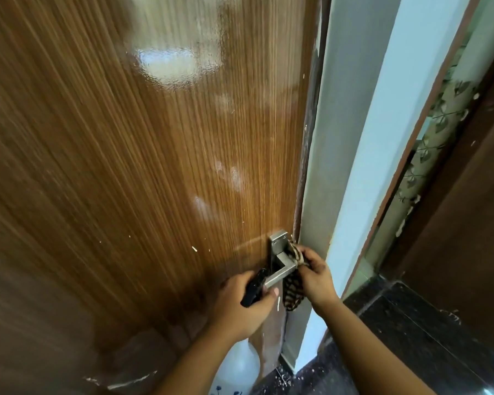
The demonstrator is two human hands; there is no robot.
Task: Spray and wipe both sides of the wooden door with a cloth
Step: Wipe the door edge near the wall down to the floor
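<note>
1. the wooden door point(143, 155) fills the left and centre of the frame, its glossy face turned to the camera and its latch edge running down just right of centre beside the pale door frame point(340, 138).
2. the metal handle point(278, 266) sits low at that edge; its lever lies roughly level, pointing toward the lower left of the frame.
3. the right hand point(315, 276) is nearer the handle's base, fingers point(311, 259) curled and pinching the patterned cloth point(293, 292) against the plate, just right of the lever; the cloth's tail hangs down below.
4. the left hand point(240, 303) is at the lever's free end, fingers wrapped round a black spray trigger point(253, 290), thumb touching the lever tip.
5. so any wipe along the lever would run from the right hand toward the left.
6. hidden: the bottle point(241, 363) is mostly behind the left forearm, its nozzle direction is unclear, the door's far side is out of sight, and motion blur softens the wood grain.
</note>
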